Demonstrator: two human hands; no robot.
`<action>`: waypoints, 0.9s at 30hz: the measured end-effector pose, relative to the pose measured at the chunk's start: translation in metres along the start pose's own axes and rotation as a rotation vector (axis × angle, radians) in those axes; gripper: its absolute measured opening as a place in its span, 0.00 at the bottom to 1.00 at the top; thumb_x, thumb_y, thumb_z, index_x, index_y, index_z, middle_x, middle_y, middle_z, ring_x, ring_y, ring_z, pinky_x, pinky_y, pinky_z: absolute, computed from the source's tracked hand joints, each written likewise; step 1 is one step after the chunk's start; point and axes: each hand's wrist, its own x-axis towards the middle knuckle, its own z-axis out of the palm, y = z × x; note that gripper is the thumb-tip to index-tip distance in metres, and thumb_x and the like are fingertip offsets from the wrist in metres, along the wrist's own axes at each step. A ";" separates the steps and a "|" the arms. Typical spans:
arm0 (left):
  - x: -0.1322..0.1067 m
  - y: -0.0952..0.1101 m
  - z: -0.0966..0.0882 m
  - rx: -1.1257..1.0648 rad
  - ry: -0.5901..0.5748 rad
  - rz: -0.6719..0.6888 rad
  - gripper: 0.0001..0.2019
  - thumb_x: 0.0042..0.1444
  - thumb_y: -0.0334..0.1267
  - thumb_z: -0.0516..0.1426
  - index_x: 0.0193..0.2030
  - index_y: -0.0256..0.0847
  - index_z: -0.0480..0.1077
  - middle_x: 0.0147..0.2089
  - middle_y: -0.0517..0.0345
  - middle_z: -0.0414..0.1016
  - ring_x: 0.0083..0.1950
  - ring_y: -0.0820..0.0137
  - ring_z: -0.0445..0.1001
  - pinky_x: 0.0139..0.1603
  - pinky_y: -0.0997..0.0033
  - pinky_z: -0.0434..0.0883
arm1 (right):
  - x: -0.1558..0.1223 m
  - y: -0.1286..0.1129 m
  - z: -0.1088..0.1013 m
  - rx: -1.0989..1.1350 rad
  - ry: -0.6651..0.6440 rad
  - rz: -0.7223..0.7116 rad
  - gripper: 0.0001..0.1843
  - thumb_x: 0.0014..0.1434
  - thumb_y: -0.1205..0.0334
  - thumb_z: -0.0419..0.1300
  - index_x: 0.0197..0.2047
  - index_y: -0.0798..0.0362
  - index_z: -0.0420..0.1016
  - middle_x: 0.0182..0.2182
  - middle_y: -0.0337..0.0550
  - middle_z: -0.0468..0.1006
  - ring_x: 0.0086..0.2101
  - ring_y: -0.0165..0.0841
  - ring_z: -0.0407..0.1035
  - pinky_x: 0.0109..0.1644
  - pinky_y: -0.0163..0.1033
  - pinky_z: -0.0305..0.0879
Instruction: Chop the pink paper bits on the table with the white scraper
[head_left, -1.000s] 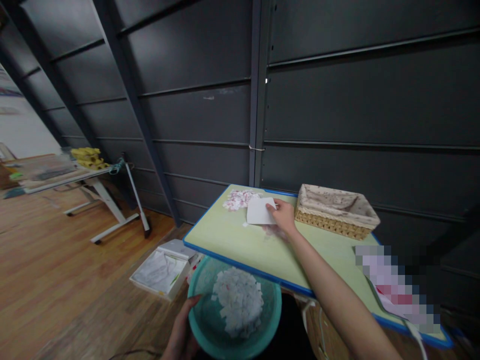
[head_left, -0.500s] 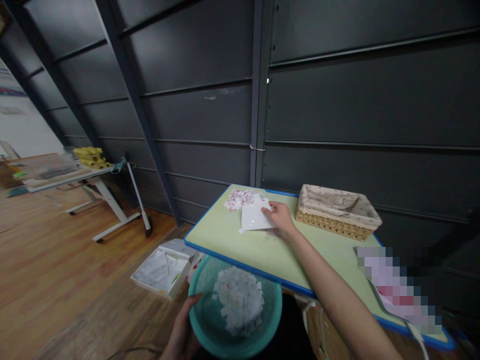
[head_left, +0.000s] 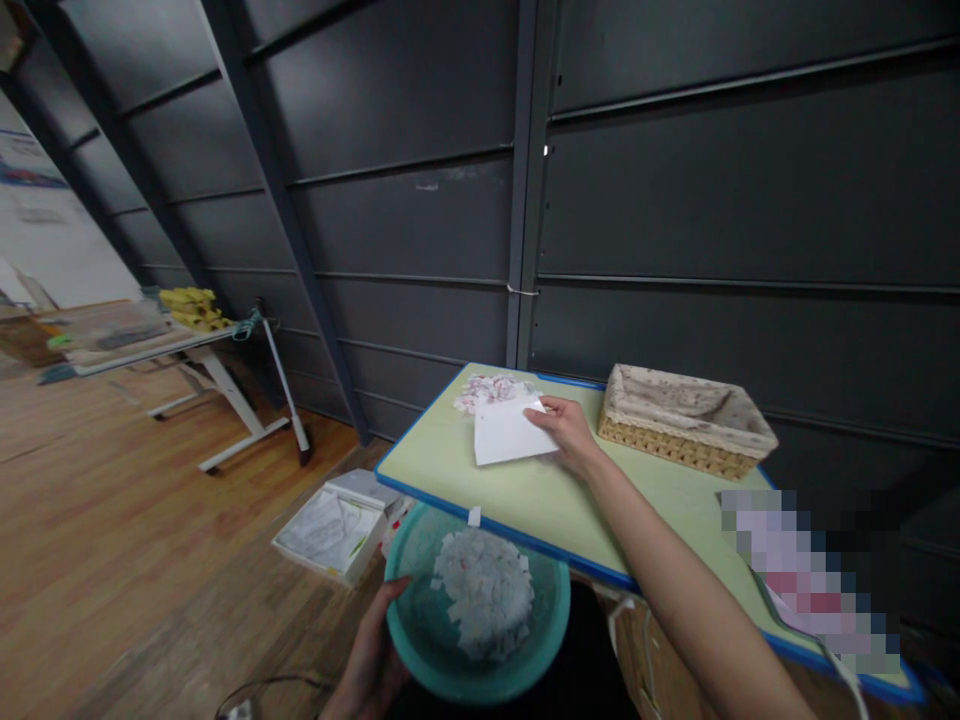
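Observation:
My right hand (head_left: 564, 430) pinches the right edge of a white card (head_left: 510, 432), holding it tilted just above the pale green tabletop (head_left: 427, 450). Behind the card lies a heap of small paper scraps (head_left: 495, 391), white with pinkish marks. Below the table's front edge, my left hand (head_left: 381, 630) grips the left rim of a teal basin (head_left: 555, 640). A mound of whitish paper pieces (head_left: 484, 590) fills the middle of that basin. One small white scrap (head_left: 474, 516) shows at the table's blue edge, over the basin's far rim.
A fabric-lined wicker basket (head_left: 675, 445) stands at the table's back right. Toward the right front corner is a blurred-out flat item (head_left: 810, 580). An open white box (head_left: 330, 530) sits on the floor at left, and a dark panelled wall (head_left: 405, 230) rises behind.
The card has shifted slightly toward the front left and turned its face. A small scrap has moved from the card's lower corner down to the table's front edge above the basin.

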 end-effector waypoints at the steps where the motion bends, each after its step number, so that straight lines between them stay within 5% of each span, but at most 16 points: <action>1: 0.001 -0.001 -0.001 0.003 -0.003 -0.010 0.16 0.53 0.31 0.56 0.48 0.26 0.71 0.30 0.47 0.84 0.46 0.52 0.79 0.53 0.50 0.71 | 0.001 0.000 -0.002 0.000 0.031 -0.005 0.21 0.36 0.55 0.70 0.33 0.58 0.77 0.24 0.43 0.79 0.21 0.33 0.69 0.21 0.33 0.59; 11: -0.003 -0.001 0.006 -0.007 0.008 -0.007 0.17 0.53 0.32 0.57 0.48 0.25 0.71 0.25 0.49 0.83 0.46 0.52 0.79 0.52 0.52 0.72 | -0.008 0.007 0.012 -0.131 -0.301 0.129 0.20 0.37 0.55 0.70 0.32 0.59 0.79 0.24 0.45 0.80 0.22 0.34 0.71 0.24 0.34 0.62; 15: 0.000 -0.001 0.002 0.003 -0.014 -0.019 0.20 0.53 0.32 0.57 0.53 0.24 0.68 0.31 0.46 0.84 0.44 0.53 0.80 0.52 0.51 0.72 | 0.004 0.009 0.002 -0.165 0.011 -0.047 0.27 0.40 0.47 0.68 0.39 0.59 0.78 0.28 0.49 0.81 0.25 0.37 0.72 0.26 0.37 0.64; 19: 0.003 0.002 0.002 -0.011 0.001 -0.085 0.19 0.54 0.31 0.56 0.53 0.22 0.67 0.25 0.49 0.83 0.42 0.54 0.81 0.49 0.53 0.73 | 0.014 0.008 -0.015 -0.479 0.382 -0.367 0.29 0.52 0.44 0.58 0.46 0.60 0.77 0.38 0.54 0.81 0.33 0.41 0.74 0.35 0.41 0.68; 27: 0.002 0.004 0.001 0.004 0.034 -0.067 0.10 0.55 0.31 0.55 0.42 0.29 0.73 0.22 0.52 0.81 0.38 0.55 0.82 0.44 0.54 0.75 | 0.008 0.012 -0.009 -0.916 0.338 -0.445 0.22 0.61 0.53 0.50 0.52 0.54 0.76 0.43 0.51 0.80 0.37 0.41 0.75 0.43 0.41 0.66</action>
